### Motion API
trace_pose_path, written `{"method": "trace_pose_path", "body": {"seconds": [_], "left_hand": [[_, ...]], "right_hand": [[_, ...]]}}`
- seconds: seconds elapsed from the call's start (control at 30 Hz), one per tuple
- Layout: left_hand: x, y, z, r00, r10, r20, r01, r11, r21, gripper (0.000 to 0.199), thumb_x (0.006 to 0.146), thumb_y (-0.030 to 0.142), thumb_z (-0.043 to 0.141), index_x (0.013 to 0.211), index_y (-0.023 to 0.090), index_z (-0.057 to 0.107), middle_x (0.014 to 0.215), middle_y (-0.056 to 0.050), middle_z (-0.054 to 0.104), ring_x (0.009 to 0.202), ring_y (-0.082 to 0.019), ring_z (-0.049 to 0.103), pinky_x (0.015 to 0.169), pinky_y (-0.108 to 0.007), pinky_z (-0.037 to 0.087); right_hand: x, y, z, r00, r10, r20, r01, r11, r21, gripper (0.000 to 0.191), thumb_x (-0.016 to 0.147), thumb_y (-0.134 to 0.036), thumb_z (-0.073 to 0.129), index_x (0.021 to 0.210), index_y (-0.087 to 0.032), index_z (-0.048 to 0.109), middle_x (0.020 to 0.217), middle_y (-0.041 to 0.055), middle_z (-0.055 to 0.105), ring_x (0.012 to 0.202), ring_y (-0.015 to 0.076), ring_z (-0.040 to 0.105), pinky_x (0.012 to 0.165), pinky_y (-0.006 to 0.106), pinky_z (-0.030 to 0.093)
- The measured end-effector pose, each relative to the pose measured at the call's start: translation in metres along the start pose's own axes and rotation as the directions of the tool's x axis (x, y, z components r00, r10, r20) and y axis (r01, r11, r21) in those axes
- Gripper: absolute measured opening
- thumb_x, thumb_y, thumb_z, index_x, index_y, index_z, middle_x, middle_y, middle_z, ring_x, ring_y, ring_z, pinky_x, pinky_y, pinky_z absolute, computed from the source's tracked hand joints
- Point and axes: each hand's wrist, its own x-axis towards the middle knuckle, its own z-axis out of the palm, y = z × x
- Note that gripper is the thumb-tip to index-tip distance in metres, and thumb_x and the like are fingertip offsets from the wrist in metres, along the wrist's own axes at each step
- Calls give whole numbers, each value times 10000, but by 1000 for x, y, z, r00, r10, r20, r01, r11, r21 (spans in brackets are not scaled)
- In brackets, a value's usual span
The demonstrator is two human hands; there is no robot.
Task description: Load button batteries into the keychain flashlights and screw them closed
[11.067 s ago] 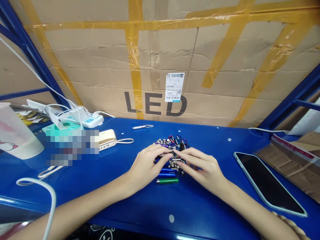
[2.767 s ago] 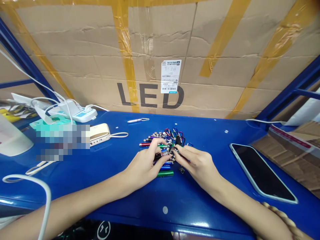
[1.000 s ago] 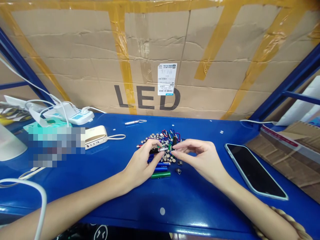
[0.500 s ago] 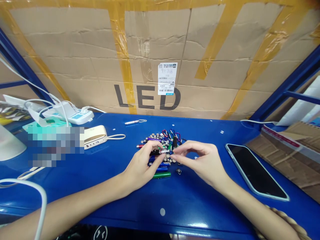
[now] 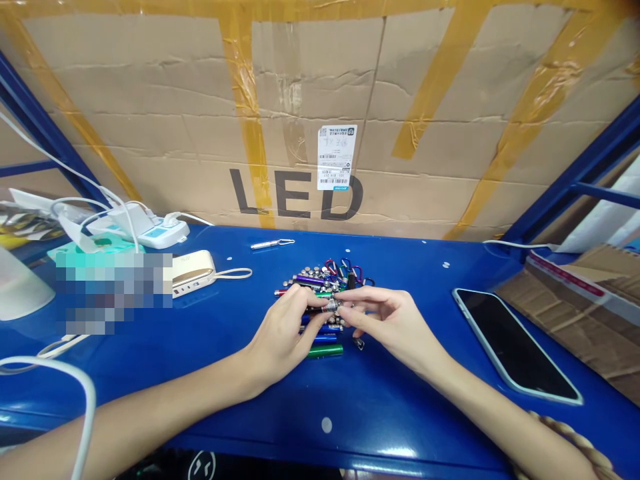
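My left hand (image 5: 283, 330) pinches a small black tube with a silver end, which looks like a mini flashlight (image 5: 330, 306), between thumb and fingers. At the silver end, the fingertips of my right hand (image 5: 397, 320) are closed together; whatever they hold is too small to make out. Around and under the hands lies a pile of coloured metal tubes, including a green tube (image 5: 326, 351) and a purple tube (image 5: 306, 280). Small round button cells (image 5: 315, 272) are scattered there, and carabiner clips (image 5: 354, 270) lie behind. A small metal piece (image 5: 359, 344) sits below my right hand.
A phone (image 5: 515, 343) lies to the right, beside a cardboard box (image 5: 580, 300). Toward the left are a power bank (image 5: 193, 273), a power strip (image 5: 163, 233) and white cables. A silver flashlight (image 5: 273, 245) lies before the large LED carton (image 5: 200, 133).
My right hand has come slightly left and its fingertips have closed in on the flashlight's silver end. The left hand keeps its hold almost in place.
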Motion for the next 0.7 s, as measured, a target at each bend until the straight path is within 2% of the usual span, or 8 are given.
{"method": "trace_pose_path", "body": {"seconds": [0.07, 0.13, 0.2, 0.3, 0.4, 0.6, 0.7], "left_hand": [[1, 1, 0, 1000, 0, 15, -1, 1000, 11, 3, 848, 196, 488, 845, 195, 489, 757, -17, 585, 707, -140, 558, 638, -256, 458], [1, 2, 0, 998, -31, 50, 32, 999, -9, 25, 851, 205, 482, 828, 196, 480, 756, -18, 590, 706, -144, 566, 638, -259, 457], [0, 4, 0, 986, -108, 124, 118, 990, -79, 43, 857, 220, 470, 821, 201, 457, 774, -12, 599, 714, -141, 582, 635, -250, 460], [0, 9, -2, 935, -232, 268, 291, 933, -210, 61, 872, 241, 437, 821, 209, 422, 801, 0, 613, 718, -131, 595, 613, -230, 456], [2, 14, -3, 894, -300, 333, 400, 868, -293, 75, 873, 256, 421, 816, 211, 402, 795, 3, 609, 717, -132, 584, 613, -235, 447], [9, 12, -2, 856, -344, 386, 491, 776, -395, 95, 863, 261, 430, 795, 207, 391, 779, 13, 568, 732, -123, 547, 655, -245, 428], [10, 9, -1, 829, -365, 423, 544, 700, -462, 132, 852, 302, 451, 789, 201, 395, 743, 27, 518, 688, -103, 501, 628, -226, 398]], "right_hand": [[0, 1, 2, 998, -45, -34, 45, 999, -14, 272, 652, -347, 712, 858, -169, 707, 702, 45, 677, 536, 129, 606, 446, 219, 517], [0, 2, 3, 983, -164, -82, 157, 984, -82, 183, 665, -306, 708, 801, -183, 717, 712, 41, 672, 564, 129, 607, 460, 218, 514], [-1, 1, 3, 947, -303, -107, 283, 945, -166, 85, 687, -251, 695, 754, -205, 721, 709, 31, 668, 607, 129, 608, 497, 218, 513], [-2, -1, 3, 898, -424, -119, 387, 889, -245, 40, 697, -190, 685, 689, -219, 712, 665, 13, 666, 613, 127, 605, 549, 231, 512], [-3, -1, 2, 879, -456, -138, 404, 867, -292, 78, 711, -169, 662, 659, -218, 695, 645, 9, 665, 598, 132, 602, 561, 248, 506], [1, 3, 3, 871, -473, -135, 398, 838, -372, 98, 731, -174, 630, 664, -212, 690, 658, 16, 665, 611, 137, 602, 548, 249, 490], [3, 3, 2, 871, -472, -137, 395, 838, -376, 96, 733, -183, 629, 663, -210, 689, 655, 18, 658, 611, 138, 598, 515, 240, 480]]}}
